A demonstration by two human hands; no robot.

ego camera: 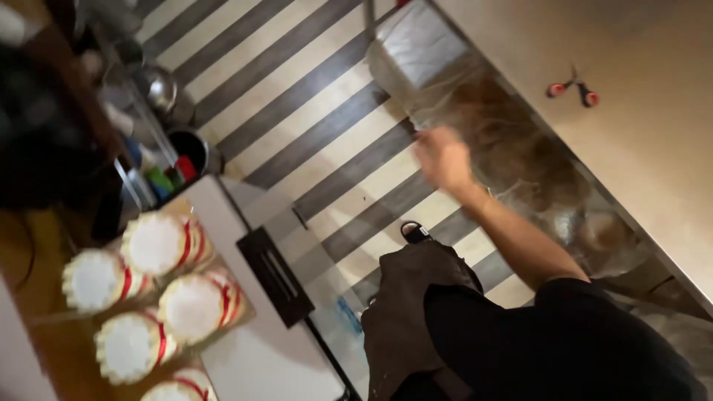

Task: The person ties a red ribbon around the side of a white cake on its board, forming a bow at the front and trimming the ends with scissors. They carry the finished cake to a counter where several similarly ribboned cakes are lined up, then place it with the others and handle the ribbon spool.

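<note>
The right hand, blurred so its grip cannot be told, reaches toward a clear plastic bag under the surface. The left hand is out of view.

I count one of my hands in view, blurred. Five stacks of white paper cups with red bands sit on the counter, the lowest cut off by the frame edge. One pair of red-handled scissors. One shoe. Two metal pots.
</note>
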